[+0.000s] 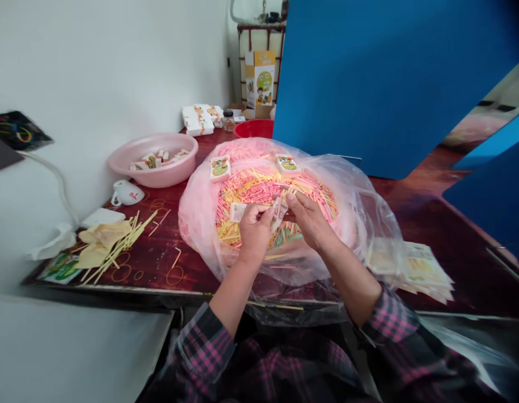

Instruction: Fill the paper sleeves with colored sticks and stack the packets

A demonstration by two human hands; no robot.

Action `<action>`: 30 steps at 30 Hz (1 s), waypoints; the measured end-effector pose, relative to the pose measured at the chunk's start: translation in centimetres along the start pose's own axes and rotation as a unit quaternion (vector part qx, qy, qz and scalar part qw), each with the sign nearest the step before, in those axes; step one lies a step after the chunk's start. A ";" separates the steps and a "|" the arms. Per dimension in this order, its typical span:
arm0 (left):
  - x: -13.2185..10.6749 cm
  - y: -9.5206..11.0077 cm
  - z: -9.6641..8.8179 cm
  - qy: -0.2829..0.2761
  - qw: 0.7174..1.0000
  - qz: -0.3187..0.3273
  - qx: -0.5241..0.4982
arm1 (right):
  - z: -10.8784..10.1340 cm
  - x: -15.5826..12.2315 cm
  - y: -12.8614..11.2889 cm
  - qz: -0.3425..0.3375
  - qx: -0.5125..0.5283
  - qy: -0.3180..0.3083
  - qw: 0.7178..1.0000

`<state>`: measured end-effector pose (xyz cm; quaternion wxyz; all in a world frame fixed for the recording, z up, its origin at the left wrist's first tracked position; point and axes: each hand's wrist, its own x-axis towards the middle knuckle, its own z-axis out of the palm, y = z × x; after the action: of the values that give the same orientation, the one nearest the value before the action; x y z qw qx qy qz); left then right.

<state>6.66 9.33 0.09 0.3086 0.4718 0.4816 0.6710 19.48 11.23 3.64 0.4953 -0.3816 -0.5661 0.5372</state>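
My left hand (257, 224) is closed on a small clear printed plastic packet (279, 214), held over a big pile of short, thin sticks (259, 187) in pink, yellow and green. Right beside it my right hand (310, 219) pinches a few pale yellow sticks (288, 193) at the packet's upper end; whether they are inside it I cannot tell. The pile lies in a large open pinkish plastic bag (200, 207). Two filled printed packs, a left pack (220, 168) and a right pack (288, 164), rest on the pile. Another flat packet (237, 211) lies by my left hand.
At the left stand a pink basin (154, 173) holding several packs and a tipped white mug (128, 192). Long yellow sticks (120, 249) and rubber bands (174, 275) lie nearby. Flat printed bags (427, 268) are stacked at the right. A blue panel (368, 84) rises behind.
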 end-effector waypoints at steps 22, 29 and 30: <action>-0.1 1.4 -0.9 -0.100 0.995 -0.021 -0.004 | 0.3 -0.5 0.0 -0.011 0.015 0.070 0.997; -1.9 3.4 -1.2 -0.164 0.979 -0.097 -0.074 | 0.6 -2.8 -0.3 0.007 0.044 0.077 0.996; -2.3 3.6 -1.1 -0.161 0.980 -0.096 -0.062 | 0.7 -3.3 -0.1 -0.002 0.031 0.087 0.996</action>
<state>6.63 5.68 2.54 0.4736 0.5056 0.4262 0.5818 19.50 7.86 3.28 0.5552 -0.4105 -0.5049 0.5180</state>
